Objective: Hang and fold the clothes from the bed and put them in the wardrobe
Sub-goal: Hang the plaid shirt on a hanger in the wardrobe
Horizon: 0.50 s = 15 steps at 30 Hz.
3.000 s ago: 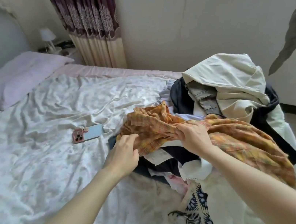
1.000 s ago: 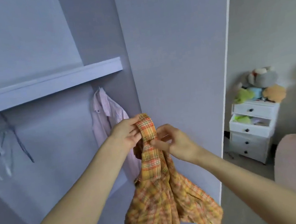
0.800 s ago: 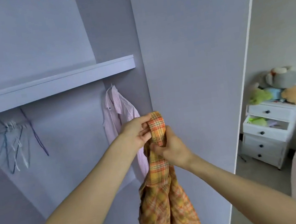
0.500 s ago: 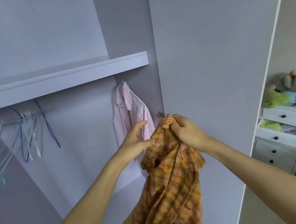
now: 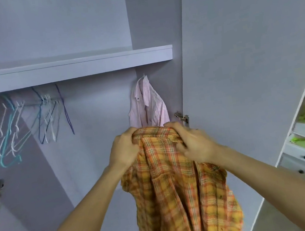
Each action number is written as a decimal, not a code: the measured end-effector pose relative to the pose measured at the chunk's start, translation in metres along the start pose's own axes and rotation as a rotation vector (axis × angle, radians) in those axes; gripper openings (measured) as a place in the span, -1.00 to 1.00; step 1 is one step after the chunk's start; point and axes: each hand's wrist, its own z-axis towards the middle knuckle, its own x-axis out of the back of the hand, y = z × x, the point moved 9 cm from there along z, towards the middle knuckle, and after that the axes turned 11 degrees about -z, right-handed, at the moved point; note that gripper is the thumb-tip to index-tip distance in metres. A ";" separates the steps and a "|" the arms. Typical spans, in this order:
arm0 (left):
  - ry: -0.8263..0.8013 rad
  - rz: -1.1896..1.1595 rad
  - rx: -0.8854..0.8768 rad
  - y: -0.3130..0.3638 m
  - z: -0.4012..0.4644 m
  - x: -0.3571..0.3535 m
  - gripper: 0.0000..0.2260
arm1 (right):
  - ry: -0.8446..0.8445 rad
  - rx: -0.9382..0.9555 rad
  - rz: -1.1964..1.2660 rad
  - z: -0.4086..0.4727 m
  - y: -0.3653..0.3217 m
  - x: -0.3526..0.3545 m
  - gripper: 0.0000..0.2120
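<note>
**Plaid shirt held up at the wardrobe**

The shirt (image 5: 180, 190) is gripped at its top edge by the left hand (image 5: 123, 151) and right hand (image 5: 193, 144), fingers curled into the cloth. A pink shirt (image 5: 147, 104) hangs at 12 o'clock, hangers (image 5: 30, 121) at 10 o'clock, under the shelf (image 5: 67, 69).
</note>
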 end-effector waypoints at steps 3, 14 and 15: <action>0.028 0.030 0.000 -0.012 0.004 0.026 -0.71 | 0.087 0.043 0.017 0.016 -0.012 0.000 -0.55; 0.195 0.087 0.193 -0.136 0.023 0.134 -0.86 | -0.185 0.063 0.168 0.161 -0.075 -0.109 -0.76; 0.196 0.074 0.223 -0.148 0.023 0.141 -0.86 | -0.219 0.063 0.265 0.172 -0.083 -0.121 -0.79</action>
